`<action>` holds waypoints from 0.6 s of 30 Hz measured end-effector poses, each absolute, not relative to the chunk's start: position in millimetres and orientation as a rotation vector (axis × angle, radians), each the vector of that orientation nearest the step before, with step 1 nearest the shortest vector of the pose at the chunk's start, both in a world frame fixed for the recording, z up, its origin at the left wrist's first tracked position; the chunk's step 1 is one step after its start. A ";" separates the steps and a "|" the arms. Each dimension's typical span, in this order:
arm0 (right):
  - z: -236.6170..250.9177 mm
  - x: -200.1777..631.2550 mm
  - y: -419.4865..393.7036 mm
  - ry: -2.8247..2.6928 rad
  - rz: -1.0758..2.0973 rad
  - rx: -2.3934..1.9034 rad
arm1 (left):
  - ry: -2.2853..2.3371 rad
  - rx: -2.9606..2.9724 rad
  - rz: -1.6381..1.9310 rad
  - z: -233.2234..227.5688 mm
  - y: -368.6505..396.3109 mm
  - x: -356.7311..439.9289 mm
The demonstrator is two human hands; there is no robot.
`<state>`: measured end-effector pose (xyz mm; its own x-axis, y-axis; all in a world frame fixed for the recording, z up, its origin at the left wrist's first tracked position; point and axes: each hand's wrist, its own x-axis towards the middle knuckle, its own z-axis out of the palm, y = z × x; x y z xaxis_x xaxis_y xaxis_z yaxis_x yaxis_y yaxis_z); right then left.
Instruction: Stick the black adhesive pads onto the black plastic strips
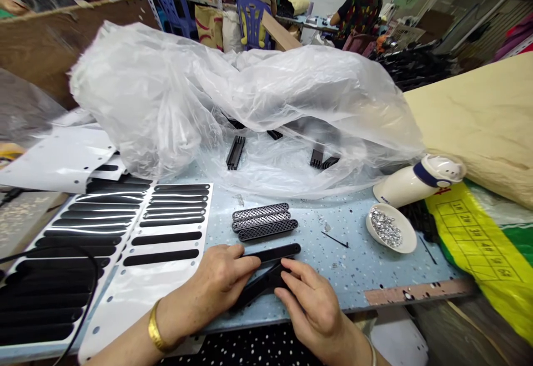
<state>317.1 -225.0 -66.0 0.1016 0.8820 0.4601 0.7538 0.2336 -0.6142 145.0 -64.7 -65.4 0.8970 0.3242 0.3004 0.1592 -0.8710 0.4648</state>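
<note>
My left hand [216,288] and my right hand [310,302] meet at the near edge of the blue speckled table [353,255]. Together they grip long black plastic strips [270,269]: one lies flat on the table under my left fingers, another tilts up between both hands. Just beyond them lie three black perforated strips [264,221] side by side. To the left, white backing sheets [166,232] carry rows of black oblong stickers. A gold bangle is on my left wrist.
A large clear plastic bag [233,99] with more black parts fills the table's far side. At the right stand a small white bowl of silver bits [390,228], a white tipped-over appliance [416,180] and a yellow-green sack [483,244]. Two people sit far behind.
</note>
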 end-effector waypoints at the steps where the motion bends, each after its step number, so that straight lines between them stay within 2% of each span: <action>1: -65.4 317.0 -225.2 -1.668 0.169 -1.551 | 0.352 2.606 0.524 -62.7 -62.6 143.8; 9: -69.3 313.2 -228.3 -1.565 0.045 -1.579 | 0.492 2.595 0.572 -43.9 -64.0 110.5; 18: -60.4 343.5 -223.7 -1.509 -0.122 -1.649 | 0.684 2.586 0.560 -62.3 -87.6 105.1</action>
